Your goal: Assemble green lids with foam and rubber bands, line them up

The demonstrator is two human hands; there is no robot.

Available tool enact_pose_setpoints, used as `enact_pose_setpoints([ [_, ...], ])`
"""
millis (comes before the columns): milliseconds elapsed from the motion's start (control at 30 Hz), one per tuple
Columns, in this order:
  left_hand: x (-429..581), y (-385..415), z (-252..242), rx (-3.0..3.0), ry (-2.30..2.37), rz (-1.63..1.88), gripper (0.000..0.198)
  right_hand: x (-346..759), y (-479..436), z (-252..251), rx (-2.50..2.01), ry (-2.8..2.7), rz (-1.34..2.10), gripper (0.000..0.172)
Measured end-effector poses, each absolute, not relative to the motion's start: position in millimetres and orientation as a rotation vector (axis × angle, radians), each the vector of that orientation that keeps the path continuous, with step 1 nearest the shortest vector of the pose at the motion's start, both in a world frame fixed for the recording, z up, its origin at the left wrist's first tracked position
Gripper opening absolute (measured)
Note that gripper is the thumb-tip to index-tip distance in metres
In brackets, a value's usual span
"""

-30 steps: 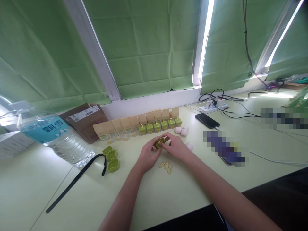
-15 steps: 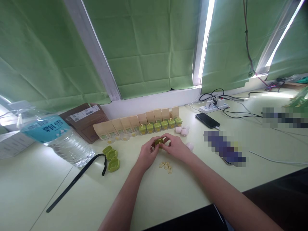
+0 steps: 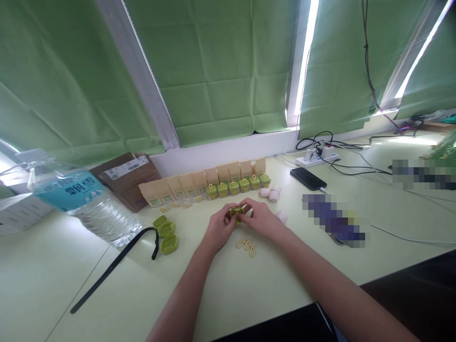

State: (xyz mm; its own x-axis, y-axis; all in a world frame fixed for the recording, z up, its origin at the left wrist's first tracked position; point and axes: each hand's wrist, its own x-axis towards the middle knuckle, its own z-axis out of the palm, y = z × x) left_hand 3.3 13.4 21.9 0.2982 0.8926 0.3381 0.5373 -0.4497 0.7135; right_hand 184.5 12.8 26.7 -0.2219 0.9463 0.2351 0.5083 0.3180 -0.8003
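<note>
Between my left hand (image 3: 221,225) and my right hand (image 3: 259,217) is a small green lid (image 3: 236,211), its hollow side facing me. Fingers and thumbs of both hands close around its edges and cover part of it. Just below my hands lie three pale yellow loops (image 3: 247,245) on the table. Off to the left sit three more green lids (image 3: 169,243), loose and hollow. Behind my hands stands a row of small clear containers with green lids (image 3: 233,188), several with a yellow loop on top. White-pink soft pieces (image 3: 274,195) lie past my right hand.
Folded tan cards (image 3: 186,183) stand in a row along the wall, with clear bases before them. On the left are a large water bottle (image 3: 103,213), a black strap (image 3: 114,266) and a cardboard box (image 3: 131,183). A phone (image 3: 308,178) and power strip (image 3: 317,159) lie right.
The green lid has tilted slightly between my fingers, showing more of its hollow side. Both hands stay in nearly the same place.
</note>
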Motion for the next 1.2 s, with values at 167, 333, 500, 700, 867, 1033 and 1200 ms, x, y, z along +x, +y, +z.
enact_pose_setpoints([
  [167, 3.2, 13.5, 20.2, 2.087, 1.301, 0.983, 0.029, 184.5, 12.2, 25.6, -1.301, -1.87, 0.763, 0.02],
  [333, 3.4, 13.4, 20.5, 2.078, 1.299, 0.974, 0.026, 184.4, 9.9, 27.0, -1.315, -1.911, 0.771, 0.02],
  [500, 4.1, 12.3, 22.0, 2.055, 1.294, 0.96, 0.029, 184.0, 11.0, 26.2, -1.327, -1.926, 0.747, 0.021],
  [700, 4.1, 13.2, 19.8, 2.037, 1.275, 0.936, 0.029, 184.4, 11.6, 26.8, -1.338, -1.926, 0.745, 0.022],
  [867, 4.1, 12.8, 20.9, 2.032, 1.266, 0.908, 0.028, 183.2, 9.7, 29.1, -1.353, -1.934, 0.758, 0.019],
  [1033, 4.5, 12.3, 21.2, 2.029, 1.252, 0.898, 0.025, 182.6, 7.6, 31.7, -1.361, -1.954, 0.738, 0.016],
  [1200, 4.3, 12.4, 21.4, 2.025, 1.225, 0.881, 0.025, 182.7, 6.9, 33.0, -1.37, -1.958, 0.746, 0.015],
])
